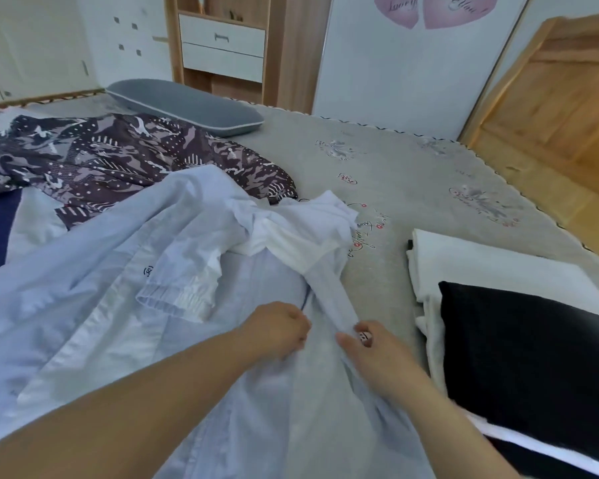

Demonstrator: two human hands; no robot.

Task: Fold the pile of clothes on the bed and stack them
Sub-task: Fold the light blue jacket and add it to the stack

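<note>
We pinch the pale blue cotton shirt [153, 271] with left hand [277, 328] and right hand [370, 347] | folded black-and-white stack [519, 326] at 3 o'clock

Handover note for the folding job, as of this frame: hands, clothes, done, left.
Left hand: grips the front edge of the pale blue cotton shirt.
Right hand: pinches the shirt's other front strip.
The shirt lies spread out, unfolded, on the grey printed bedspread.
Done: folded white garment and folded black garment, stacked at the right.
Left: fold the shirt, then the purple patterned garment crumpled behind it, and add both to the stack.
</note>
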